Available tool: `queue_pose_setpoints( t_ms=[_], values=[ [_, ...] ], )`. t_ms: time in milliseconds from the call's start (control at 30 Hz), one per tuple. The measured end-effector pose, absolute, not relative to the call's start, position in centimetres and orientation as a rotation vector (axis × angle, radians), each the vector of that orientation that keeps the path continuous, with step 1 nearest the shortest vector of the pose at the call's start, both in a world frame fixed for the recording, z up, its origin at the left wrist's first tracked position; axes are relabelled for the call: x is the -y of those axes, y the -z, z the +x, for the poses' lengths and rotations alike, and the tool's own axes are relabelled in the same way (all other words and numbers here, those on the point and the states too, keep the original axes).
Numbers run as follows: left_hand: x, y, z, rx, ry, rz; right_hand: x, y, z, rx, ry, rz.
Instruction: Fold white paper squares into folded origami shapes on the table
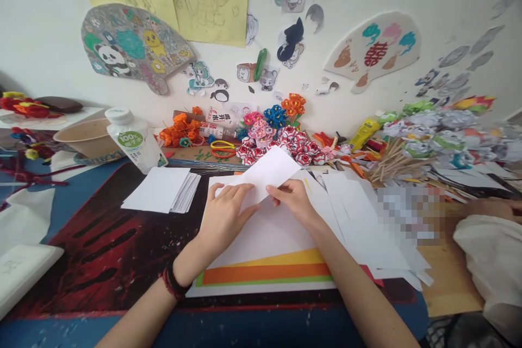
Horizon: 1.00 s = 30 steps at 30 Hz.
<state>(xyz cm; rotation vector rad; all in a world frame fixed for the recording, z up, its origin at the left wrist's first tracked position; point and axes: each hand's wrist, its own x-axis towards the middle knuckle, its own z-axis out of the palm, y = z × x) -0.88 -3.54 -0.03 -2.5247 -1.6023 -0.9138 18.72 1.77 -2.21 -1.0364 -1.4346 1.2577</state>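
Note:
A white sheet of paper (274, 167), apparently folded into a narrow strip, is held at a tilt above larger sheets. My right hand (291, 200) pinches its lower right edge between thumb and fingers. On its left part lies my left hand (230, 212), fingers bent over the paper and thumb apart below; the fingertips are partly hidden. Under both hands is a pile of white paper (269, 239), with orange, yellow and green sheets (265, 274) showing along its near edge. Left of my left hand sits a stack of small white paper pieces (157, 190) on the dark mat (118, 244).
A white bottle (136, 144) and a brown bowl (87, 138) stand at the back left. Handmade flowers (281, 138) line the wall. Paper flowers on sticks (424, 136) lie back right. More white sheets (362, 217) spread to the right, near a white cloth (493, 261).

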Motion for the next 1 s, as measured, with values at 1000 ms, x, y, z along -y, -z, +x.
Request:
queue_pose_setpoints(
  t_ms=[1000],
  values=[
    [3.5,-0.2,-0.8,1.620,1.380,-2.716,-0.8,0.6,17.7,1.750,-1.148,-0.898]
  ],
)
